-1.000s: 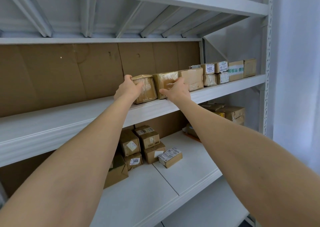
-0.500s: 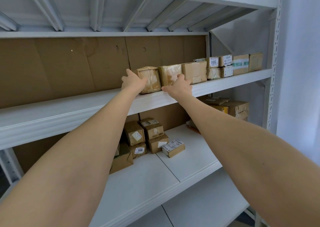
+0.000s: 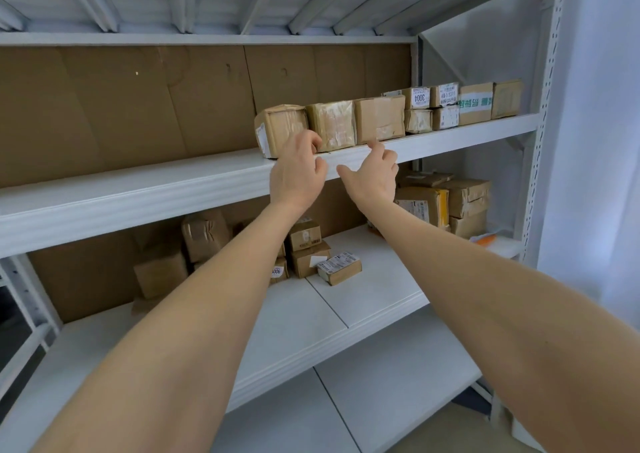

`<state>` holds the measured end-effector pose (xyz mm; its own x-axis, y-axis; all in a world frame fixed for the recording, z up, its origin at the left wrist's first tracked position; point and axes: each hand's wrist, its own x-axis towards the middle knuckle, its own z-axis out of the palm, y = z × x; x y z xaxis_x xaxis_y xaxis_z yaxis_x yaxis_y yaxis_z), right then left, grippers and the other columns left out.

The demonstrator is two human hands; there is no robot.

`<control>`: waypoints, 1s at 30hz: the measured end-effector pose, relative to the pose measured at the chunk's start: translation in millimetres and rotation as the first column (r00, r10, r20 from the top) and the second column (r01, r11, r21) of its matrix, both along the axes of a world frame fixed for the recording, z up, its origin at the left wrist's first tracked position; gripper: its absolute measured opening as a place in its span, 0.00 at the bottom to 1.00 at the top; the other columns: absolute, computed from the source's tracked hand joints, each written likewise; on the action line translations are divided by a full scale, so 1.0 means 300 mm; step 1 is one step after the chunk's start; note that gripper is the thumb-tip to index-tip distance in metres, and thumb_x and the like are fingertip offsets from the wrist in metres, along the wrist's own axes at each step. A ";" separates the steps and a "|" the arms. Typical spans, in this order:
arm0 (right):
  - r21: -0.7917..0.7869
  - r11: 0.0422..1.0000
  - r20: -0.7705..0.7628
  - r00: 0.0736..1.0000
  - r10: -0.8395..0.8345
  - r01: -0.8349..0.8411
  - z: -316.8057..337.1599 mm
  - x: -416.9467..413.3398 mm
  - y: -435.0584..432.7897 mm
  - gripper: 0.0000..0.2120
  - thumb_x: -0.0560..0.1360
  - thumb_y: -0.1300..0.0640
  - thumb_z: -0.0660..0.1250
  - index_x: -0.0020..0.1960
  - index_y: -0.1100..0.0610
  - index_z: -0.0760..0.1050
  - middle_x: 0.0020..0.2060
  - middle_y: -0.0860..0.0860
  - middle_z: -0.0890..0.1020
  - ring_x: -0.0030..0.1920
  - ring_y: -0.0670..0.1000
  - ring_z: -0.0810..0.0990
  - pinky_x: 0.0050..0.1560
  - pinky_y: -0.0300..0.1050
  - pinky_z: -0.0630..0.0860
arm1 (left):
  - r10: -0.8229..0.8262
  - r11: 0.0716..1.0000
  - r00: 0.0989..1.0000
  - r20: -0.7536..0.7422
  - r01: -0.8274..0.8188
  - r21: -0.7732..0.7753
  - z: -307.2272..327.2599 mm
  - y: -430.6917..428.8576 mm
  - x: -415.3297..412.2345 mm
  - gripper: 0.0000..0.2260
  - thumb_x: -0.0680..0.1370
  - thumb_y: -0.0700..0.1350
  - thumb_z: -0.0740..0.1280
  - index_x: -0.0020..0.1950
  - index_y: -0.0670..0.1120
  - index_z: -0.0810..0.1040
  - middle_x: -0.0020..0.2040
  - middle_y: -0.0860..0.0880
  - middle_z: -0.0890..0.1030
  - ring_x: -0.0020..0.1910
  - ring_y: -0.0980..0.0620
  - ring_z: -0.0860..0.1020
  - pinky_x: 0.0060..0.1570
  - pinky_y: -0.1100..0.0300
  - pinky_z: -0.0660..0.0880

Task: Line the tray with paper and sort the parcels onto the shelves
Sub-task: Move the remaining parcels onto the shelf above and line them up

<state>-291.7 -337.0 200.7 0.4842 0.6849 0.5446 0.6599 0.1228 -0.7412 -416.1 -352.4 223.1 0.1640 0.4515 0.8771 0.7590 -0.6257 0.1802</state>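
Drawn back from the parcels now, the left hand (image 3: pixel 298 177) and right hand (image 3: pixel 372 177) are held before the shelf (image 3: pixel 138 189) edge, each grip loose and empty. The end parcel (image 3: pixel 278 129) is seen standing on the shelf, set against its neighbour (image 3: pixel 331 125).

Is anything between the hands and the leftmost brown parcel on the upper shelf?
Nothing visible. The taped brown cardboard parcel sits at the front edge of the white metal shelf; the left hand overlaps its lower corner, the right hand hangs just beside.
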 end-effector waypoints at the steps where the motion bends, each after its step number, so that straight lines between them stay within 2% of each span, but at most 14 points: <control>1: -0.007 1.000 0.001 1.000 -0.005 0.005 -0.022 0.005 -0.003 0.33 0.75 0.48 0.69 0.74 0.55 0.59 0.70 0.57 0.65 0.67 0.57 0.66 0.59 0.48 0.71 | -0.014 1.000 0.999 -0.042 0.013 -0.019 -0.029 0.000 0.008 0.09 0.77 0.41 0.61 0.58 0.44 0.72 0.53 0.48 0.74 0.45 0.54 0.72 0.36 0.64 0.63; 4: -0.046 0.999 -0.004 1.000 -0.001 0.001 -0.091 0.028 -0.008 0.30 0.75 0.51 0.69 0.73 0.54 0.61 0.69 0.57 0.64 0.67 0.58 0.66 0.60 0.50 0.71 | -0.011 0.990 0.994 -0.112 -0.005 -0.144 -0.118 0.018 0.023 0.10 0.78 0.42 0.61 0.59 0.46 0.71 0.55 0.47 0.73 0.48 0.51 0.74 0.39 0.61 0.69; 6: -0.091 0.996 -0.007 1.000 -0.004 0.003 -0.135 0.041 -0.004 0.29 0.75 0.54 0.69 0.72 0.54 0.62 0.69 0.57 0.64 0.66 0.58 0.66 0.60 0.51 0.71 | 0.039 0.955 0.984 -0.172 -0.088 -0.285 -0.180 0.042 0.029 0.13 0.78 0.44 0.62 0.62 0.47 0.70 0.60 0.47 0.71 0.52 0.50 0.74 0.41 0.59 0.71; 8: -0.147 0.989 -0.009 1.000 0.000 -0.002 -0.176 0.050 -0.003 0.28 0.74 0.55 0.69 0.71 0.54 0.62 0.68 0.57 0.64 0.65 0.58 0.66 0.58 0.50 0.71 | 0.070 0.887 0.971 -0.227 -0.165 -0.431 -0.238 0.069 0.030 0.18 0.78 0.46 0.63 0.67 0.47 0.67 0.65 0.45 0.67 0.56 0.48 0.73 0.43 0.58 0.70; 12: -0.286 0.958 -0.011 0.999 0.032 -0.034 -0.246 0.060 0.008 0.30 0.75 0.54 0.69 0.72 0.53 0.61 0.69 0.57 0.63 0.66 0.59 0.65 0.58 0.51 0.73 | 0.092 0.744 0.982 -0.163 -0.176 -0.644 -0.313 0.132 0.019 0.23 0.77 0.48 0.63 0.71 0.47 0.64 0.69 0.44 0.63 0.60 0.44 0.73 0.49 0.55 0.70; 17: -0.346 0.937 -0.027 0.999 0.040 -0.047 -0.323 0.085 0.036 0.30 0.75 0.53 0.68 0.73 0.52 0.59 0.69 0.58 0.62 0.67 0.60 0.64 0.61 0.52 0.74 | 0.106 0.673 0.985 -0.135 -0.171 -0.720 -0.397 0.176 -0.004 0.20 0.77 0.48 0.64 0.68 0.47 0.68 0.67 0.43 0.64 0.59 0.43 0.73 0.57 0.51 0.74; 22: -0.447 0.894 -0.090 0.996 0.002 -0.043 -0.441 0.085 0.117 0.29 0.77 0.56 0.67 0.74 0.53 0.58 0.69 0.58 0.62 0.67 0.60 0.64 0.61 0.51 0.72 | 0.076 0.585 0.982 -0.173 -0.184 -0.790 -0.536 0.230 -0.034 0.18 0.77 0.47 0.64 0.66 0.46 0.71 0.67 0.44 0.64 0.61 0.44 0.73 0.63 0.51 0.70; 27: -0.594 0.803 -0.095 0.995 -0.001 -0.056 -0.574 0.067 0.245 0.26 0.76 0.53 0.68 0.71 0.54 0.64 0.67 0.58 0.65 0.66 0.60 0.66 0.61 0.51 0.70 | 0.040 0.505 0.985 -0.168 -0.165 -0.847 -0.634 0.368 -0.056 0.15 0.78 0.47 0.62 0.64 0.46 0.74 0.65 0.42 0.64 0.58 0.43 0.75 0.59 0.59 0.69; 30: -0.664 0.746 -0.091 0.996 -0.004 -0.058 -0.639 0.055 0.336 0.23 0.75 0.51 0.67 0.68 0.53 0.67 0.65 0.59 0.66 0.64 0.60 0.67 0.58 0.50 0.70 | 0.027 0.465 0.981 -0.191 -0.181 -0.867 -0.688 0.461 -0.071 0.18 0.77 0.48 0.63 0.67 0.47 0.73 0.66 0.43 0.64 0.60 0.43 0.74 0.60 0.60 0.68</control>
<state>-275.2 -236.2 9.0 0.4812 0.8715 -0.0947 0.5977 -0.4052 -0.6918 -437.4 -214.1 16.7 0.1362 0.9905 -0.0185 0.8698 -0.1107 0.4808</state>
